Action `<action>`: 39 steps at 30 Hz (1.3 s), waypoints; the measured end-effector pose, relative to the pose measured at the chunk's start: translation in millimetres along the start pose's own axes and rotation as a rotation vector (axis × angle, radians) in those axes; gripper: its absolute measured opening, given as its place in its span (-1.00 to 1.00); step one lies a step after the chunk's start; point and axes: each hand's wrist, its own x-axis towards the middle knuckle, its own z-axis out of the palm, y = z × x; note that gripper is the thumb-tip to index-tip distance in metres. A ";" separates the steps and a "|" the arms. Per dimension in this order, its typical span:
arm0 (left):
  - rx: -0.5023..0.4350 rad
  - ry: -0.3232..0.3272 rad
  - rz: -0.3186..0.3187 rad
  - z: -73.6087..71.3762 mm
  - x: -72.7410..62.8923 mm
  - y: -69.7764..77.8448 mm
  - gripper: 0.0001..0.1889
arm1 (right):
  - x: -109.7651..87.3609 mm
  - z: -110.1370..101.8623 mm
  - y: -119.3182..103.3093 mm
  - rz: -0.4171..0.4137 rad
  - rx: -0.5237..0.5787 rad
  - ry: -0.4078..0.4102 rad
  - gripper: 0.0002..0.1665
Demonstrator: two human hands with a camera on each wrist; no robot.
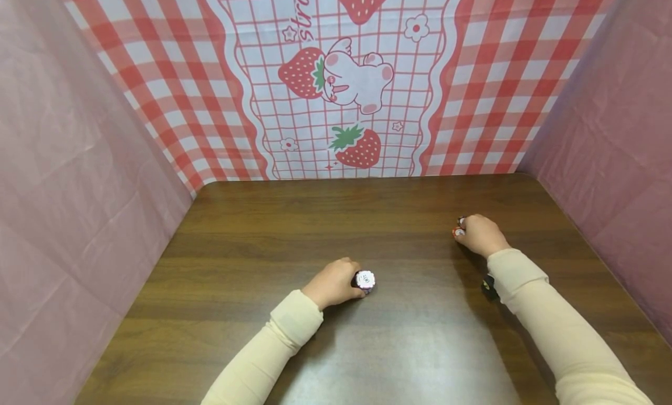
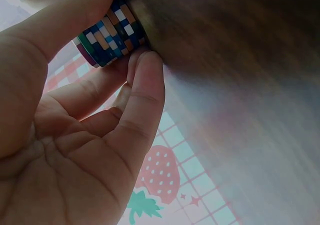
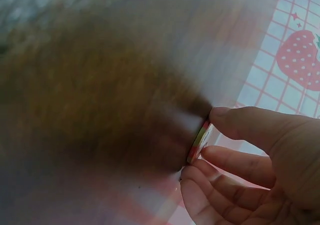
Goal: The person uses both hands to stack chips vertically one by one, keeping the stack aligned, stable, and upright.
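Note:
Near the table's middle, my left hand [image 1: 336, 281] grips a stack of poker chips [image 1: 365, 280] between thumb and fingers. A white face tops it; the left wrist view shows the stack [image 2: 111, 34] with blue, white and tan edge blocks, and some green and purple at one end. Farther right, my right hand [image 1: 482, 234] holds a red-edged poker chip [image 1: 459, 233] at its fingertips. In the right wrist view this chip [image 3: 199, 142] lies flat at the table surface, between thumb and fingers. A dark-edged chip [image 1: 462, 221] shows just beyond it, partly hidden by the fingers.
A black chip with a yellow-green mark [image 1: 489, 287] lies beside the right cuff, partly covered by the sleeve. The brown wooden table [image 1: 294, 218] meets a strawberry-print cloth [image 1: 357, 101] at the back. Pink curtains [image 1: 68, 218] hang at both sides.

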 end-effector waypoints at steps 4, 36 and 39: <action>0.003 -0.001 -0.001 0.4 0.3 -0.4 -0.67 | 0.1 0.4 -0.9 0.010 0.002 0.002 -0.61; 0.001 -0.004 -0.005 1.9 0.4 -1.9 -0.67 | -29.0 4.5 -112.1 -0.287 0.156 0.084 -0.70; 0.003 0.002 -0.002 1.7 0.5 -1.9 -0.68 | -31.5 6.8 -124.5 -0.321 0.169 0.069 -0.71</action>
